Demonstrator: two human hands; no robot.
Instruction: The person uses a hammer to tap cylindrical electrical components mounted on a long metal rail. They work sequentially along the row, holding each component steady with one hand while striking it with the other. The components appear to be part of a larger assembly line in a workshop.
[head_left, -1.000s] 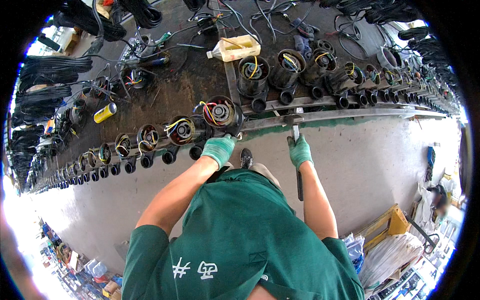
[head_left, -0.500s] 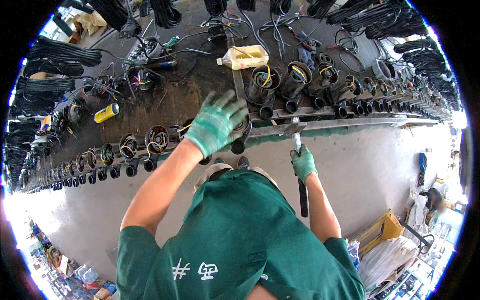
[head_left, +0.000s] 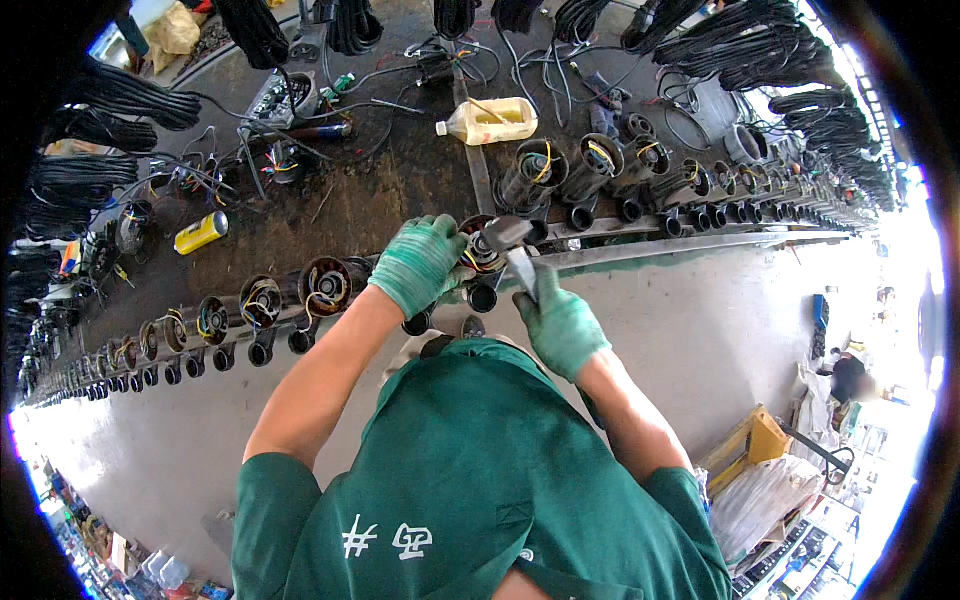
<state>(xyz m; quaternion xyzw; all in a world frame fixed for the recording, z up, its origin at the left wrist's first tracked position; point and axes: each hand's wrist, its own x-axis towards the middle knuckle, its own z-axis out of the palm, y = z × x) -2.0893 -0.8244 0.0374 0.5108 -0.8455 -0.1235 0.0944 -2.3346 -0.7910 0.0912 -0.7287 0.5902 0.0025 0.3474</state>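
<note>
My right hand (head_left: 562, 325), in a green knitted glove, is closed round the handle of a hammer (head_left: 508, 236). The hammer's head is over the rim of a dark round motor housing (head_left: 482, 264) at the bench's near edge. Coloured wires show inside this housing, and a short black tube (head_left: 482, 298) sits below it. My left hand (head_left: 423, 262), gloved alike, grips the housing's left side; its fingertips are partly hidden. Directly left of that hand stands another open housing (head_left: 328, 286) with wires inside.
Similar housings (head_left: 262, 300) line the bench edge both ways. On the dark bench (head_left: 340, 200) lie a clear bottle (head_left: 490, 121) of yellowish liquid, a yellow can (head_left: 201, 233) and loose cables. Black cable bundles (head_left: 350, 28) hang along the far side. A wooden pallet (head_left: 745, 447) stands lower right.
My right hand has brought the hammer left and up from the bench edge to the housing. My left hand, blurred and spread before, has come down and closed on the housing's side.
</note>
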